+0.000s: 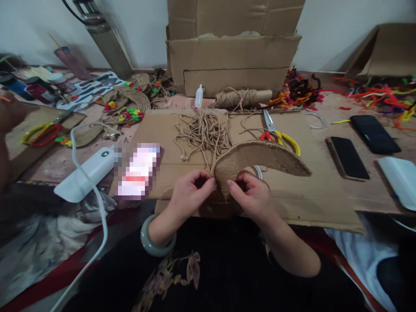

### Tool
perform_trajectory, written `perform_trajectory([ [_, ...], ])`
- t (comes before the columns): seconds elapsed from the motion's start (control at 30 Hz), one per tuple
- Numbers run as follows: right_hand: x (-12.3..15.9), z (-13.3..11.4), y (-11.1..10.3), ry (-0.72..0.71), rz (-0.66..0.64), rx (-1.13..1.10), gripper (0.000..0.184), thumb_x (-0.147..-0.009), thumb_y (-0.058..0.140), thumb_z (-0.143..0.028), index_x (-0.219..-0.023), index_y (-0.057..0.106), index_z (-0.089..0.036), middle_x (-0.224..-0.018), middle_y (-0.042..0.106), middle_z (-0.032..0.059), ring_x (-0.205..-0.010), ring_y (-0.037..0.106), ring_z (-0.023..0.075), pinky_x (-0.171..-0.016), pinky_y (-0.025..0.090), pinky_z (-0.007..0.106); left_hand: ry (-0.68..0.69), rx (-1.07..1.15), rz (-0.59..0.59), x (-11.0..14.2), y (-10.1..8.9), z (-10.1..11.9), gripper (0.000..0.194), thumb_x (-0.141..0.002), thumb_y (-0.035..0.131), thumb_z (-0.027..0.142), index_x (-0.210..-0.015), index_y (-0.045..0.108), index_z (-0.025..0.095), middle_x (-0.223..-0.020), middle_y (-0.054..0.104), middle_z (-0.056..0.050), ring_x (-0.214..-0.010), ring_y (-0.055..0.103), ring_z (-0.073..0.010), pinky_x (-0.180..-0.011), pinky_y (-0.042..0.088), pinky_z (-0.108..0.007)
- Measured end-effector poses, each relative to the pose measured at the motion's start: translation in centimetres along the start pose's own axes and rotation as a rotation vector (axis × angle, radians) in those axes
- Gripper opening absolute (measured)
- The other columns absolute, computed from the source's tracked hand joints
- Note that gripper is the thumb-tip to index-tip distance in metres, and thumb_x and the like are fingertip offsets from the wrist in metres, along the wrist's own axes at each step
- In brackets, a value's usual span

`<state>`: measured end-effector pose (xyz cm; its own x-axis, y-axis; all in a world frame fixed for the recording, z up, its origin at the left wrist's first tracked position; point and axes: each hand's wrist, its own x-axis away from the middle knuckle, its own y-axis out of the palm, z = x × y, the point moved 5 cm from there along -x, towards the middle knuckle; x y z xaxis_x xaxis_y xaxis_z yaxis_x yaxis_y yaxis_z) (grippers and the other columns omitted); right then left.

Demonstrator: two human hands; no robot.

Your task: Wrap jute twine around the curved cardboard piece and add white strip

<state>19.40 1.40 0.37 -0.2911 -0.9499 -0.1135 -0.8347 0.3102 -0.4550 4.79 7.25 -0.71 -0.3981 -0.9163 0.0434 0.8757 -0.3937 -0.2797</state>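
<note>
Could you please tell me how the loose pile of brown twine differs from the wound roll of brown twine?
The loose pile of brown twine is tangled, with strands going in many directions; the wound roll of brown twine is wrapped around a pale brown tube.
The pile lies nearer the person's hands; the roll sits farther back, by the upright cardboard.
Both share a similar brown colour.

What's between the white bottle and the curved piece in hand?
Head view: a tangled heap of twine on the flat cardboard fills most of the stretch from the white bottle to the curved piece.
</note>
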Motion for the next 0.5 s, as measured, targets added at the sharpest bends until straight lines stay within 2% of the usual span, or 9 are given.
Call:
perform_trajectory([
  [0.3, 0.04, -0.44, -0.01, -0.063, 0.017, 0.094, 0.025, -0.075, 0.054, -0.030, -0.055, 0.043, -0.021, -0.051, 0.041, -0.0044, -0.046, 0.036, 0.0087, -0.044, 0.030, 0.023, 0.013, -0.002, 0.032, 0.11, -0.18, -0.08, 0.015, -0.074, 0.060, 0.029, -0.066, 0.061, 0.017, -0.055, 0.057, 0.002, -0.050, 0.048, -0.0098, -0.049, 0.038, -0.021],
  [0.5, 0.00, -0.44, 0.02, -0.022, -0.003, 0.056, 0.025, -0.074, 0.054, -0.030, -0.054, 0.041, -0.022, -0.048, 0.038, -0.0052, -0.044, 0.034, 0.0083, -0.041, 0.027, 0.023, 0.015, 0.000, 0.024, 0.11, -0.16, 0.08, 0.015, -0.075, 0.060, 0.029, -0.066, 0.062, 0.016, -0.057, 0.060, 0.001, -0.052, 0.051, -0.0100, -0.051, 0.040, -0.021],
])
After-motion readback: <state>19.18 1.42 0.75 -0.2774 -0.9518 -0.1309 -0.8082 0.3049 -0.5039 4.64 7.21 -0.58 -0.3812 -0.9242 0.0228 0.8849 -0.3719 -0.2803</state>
